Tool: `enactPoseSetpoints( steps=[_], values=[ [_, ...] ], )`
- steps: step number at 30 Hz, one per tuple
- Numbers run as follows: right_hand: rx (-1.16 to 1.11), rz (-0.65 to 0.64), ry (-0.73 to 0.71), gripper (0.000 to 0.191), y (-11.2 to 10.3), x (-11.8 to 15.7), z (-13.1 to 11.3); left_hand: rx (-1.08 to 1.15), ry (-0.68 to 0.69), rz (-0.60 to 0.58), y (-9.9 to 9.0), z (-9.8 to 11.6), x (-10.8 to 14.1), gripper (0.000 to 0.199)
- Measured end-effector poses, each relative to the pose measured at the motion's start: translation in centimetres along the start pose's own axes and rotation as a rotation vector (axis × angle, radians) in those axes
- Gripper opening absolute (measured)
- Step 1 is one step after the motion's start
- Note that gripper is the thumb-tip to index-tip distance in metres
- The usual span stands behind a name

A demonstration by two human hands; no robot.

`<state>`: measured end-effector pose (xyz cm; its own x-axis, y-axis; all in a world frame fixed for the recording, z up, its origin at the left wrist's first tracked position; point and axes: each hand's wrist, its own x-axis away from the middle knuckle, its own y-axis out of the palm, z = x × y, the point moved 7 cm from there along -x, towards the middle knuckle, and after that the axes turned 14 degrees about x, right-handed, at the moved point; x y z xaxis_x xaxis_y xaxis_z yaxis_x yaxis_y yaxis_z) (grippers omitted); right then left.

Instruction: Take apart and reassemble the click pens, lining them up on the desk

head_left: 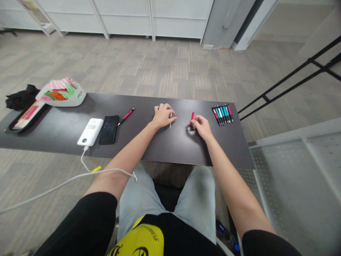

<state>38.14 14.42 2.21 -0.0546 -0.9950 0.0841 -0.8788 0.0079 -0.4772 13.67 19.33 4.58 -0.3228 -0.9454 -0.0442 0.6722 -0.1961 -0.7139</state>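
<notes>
My left hand rests low over the dark table, its thumb and index finger closed about a thin, pale pen refill. Its other fingers are bent and spread on the tabletop. To its right, my right hand pinches a red pen barrel with a dark lower end, partly covered by the fingertips. Farther right lies a row of several pens in red, teal, white and black, side by side. A single red and black pen lies left of my left hand.
On the left of the table are a black phone, a white power bank with a cable, a white basket of colourful packets and a black tray. A black metal frame stands to the right.
</notes>
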Motion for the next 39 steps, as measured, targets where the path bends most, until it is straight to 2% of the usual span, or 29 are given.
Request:
enactPoseSetpoints(
  steps=[4,8,12,17,23,28,34,39],
  values=[
    [-0.137,0.049,-0.001,0.033,0.1,-1.4,-0.1,-0.021,0.003,-0.06,0.6,0.5,-0.9,0.026],
    [-0.216,0.083,-0.01,0.039,0.8,-4.3,-1.4,0.024,0.01,-0.032,0.4,0.9,-1.1,0.031],
    [-0.224,0.077,-0.034,0.034,2.4,-6.9,-2.9,0.184,-0.008,0.137,-1.3,0.4,-1.4,0.023],
    [-0.185,0.046,-0.071,0.025,4.6,-8.2,-3.2,0.582,-0.061,0.359,-3.5,-2.4,-2.0,0.028],
    [-0.046,-0.008,-0.202,0.025,5.4,-8.4,-2.3,0.662,-0.06,0.505,-3.8,-5.8,-1.9,0.035],
    [-0.015,-0.094,-0.306,0.027,6.1,-8.0,-2.7,0.813,-0.042,0.471,-3.3,-7.0,-2.2,0.03],
    [0.033,-0.085,-0.303,0.026,6.0,-8.0,-2.7,0.914,-0.054,0.376,-2.5,-6.7,-2.4,0.024],
    [0.045,-0.078,-0.333,0.022,5.9,-7.9,-3.1,0.871,0.098,0.343,-2.2,-6.5,-2.3,0.011]
  ],
)
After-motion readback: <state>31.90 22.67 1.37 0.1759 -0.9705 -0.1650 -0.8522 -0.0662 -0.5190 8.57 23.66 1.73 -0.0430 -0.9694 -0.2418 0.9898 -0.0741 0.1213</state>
